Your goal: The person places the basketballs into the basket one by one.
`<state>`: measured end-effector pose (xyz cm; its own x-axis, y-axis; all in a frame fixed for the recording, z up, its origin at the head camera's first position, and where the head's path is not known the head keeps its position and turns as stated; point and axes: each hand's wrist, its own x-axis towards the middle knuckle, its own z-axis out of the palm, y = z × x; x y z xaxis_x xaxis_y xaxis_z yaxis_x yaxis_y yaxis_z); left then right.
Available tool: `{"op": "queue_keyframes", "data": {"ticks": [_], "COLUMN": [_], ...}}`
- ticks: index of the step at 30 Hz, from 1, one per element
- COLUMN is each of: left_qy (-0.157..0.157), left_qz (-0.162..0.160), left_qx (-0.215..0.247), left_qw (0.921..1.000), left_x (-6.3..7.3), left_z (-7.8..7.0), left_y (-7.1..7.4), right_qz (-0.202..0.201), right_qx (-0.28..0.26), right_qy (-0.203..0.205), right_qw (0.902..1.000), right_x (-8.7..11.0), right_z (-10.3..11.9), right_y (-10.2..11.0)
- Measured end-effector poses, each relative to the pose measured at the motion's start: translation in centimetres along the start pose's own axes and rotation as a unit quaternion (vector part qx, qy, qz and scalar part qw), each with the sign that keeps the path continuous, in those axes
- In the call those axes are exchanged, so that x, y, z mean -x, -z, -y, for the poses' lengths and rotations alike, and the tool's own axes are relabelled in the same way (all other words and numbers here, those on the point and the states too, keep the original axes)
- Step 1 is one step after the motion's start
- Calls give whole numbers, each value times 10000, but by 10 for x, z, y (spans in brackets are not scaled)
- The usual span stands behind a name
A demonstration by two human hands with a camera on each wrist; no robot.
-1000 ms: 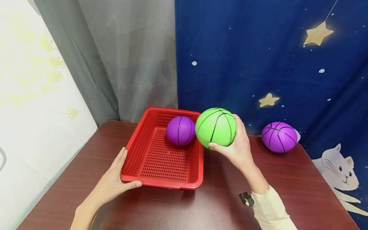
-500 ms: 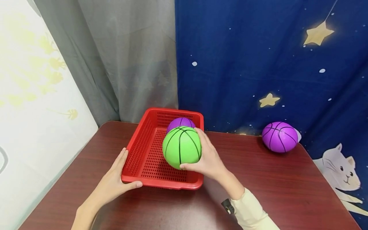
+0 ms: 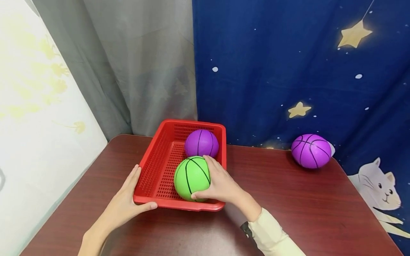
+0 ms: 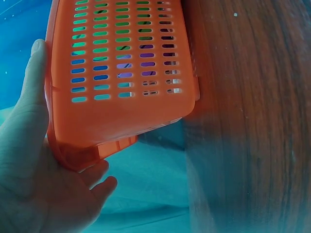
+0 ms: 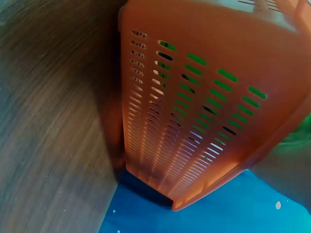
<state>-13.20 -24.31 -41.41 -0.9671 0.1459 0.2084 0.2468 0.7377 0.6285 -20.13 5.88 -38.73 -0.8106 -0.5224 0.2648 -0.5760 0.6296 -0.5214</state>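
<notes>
A red plastic basket (image 3: 177, 203) with slotted walls stands on the table. My left hand (image 3: 121, 202) holds its near left corner, thumb along the front rim and fingers along the left side; the left wrist view shows fingertips beside the basket's rim (image 4: 82, 155). My right hand (image 3: 222, 185) reaches over the right side and grips a green toy basketball (image 3: 189, 177) low inside the front right part, thumb on its near face. Right behind it in the basket lies a purple toy basketball (image 3: 201, 141). Green shows through the slots of the wall (image 5: 218, 29) in the right wrist view.
Another purple ball (image 3: 310, 151) lies at the back right of the brown table (image 3: 272, 177), close to the edge. Behind the table hang a grey curtain (image 3: 153, 71) and a blue curtain (image 3: 250, 71) with stars.
My right hand has carried the green ball leftward from beyond the basket's right rim, then down inside, in front of the purple ball. My left hand has stayed at the corner.
</notes>
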Motion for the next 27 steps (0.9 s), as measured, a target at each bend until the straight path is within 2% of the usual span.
{"op": "queue_keyframes", "data": {"ticks": [12,16,18,21,23,27], "left_qy": [-15,-11,7,9,7,-29], "left_qz": [-26,-1,-1,8,13,26], "left_qx": [-68,-85,-89,-91,-88,-71], "left_qw": [10000,10000,10000,10000,10000,10000], "left_x": [0,1,2,3,3,1], "left_z": [5,3,3,2,2,1], "left_y": [-2,0,0,1,2,0], "right_qz": [257,491,457,-24,-590,-1664], "right_qx": [858,564,278,-79,-124,77], "right_qy": [477,239,52,-93,-128,-477], "right_qw": [9948,9969,9986,9999,9981,9849], "right_x": [-2,1,4,9,15,33], "right_z": [2,5,3,-8,-23,-67], "right_y": [-4,5,15,40,60,106]}}
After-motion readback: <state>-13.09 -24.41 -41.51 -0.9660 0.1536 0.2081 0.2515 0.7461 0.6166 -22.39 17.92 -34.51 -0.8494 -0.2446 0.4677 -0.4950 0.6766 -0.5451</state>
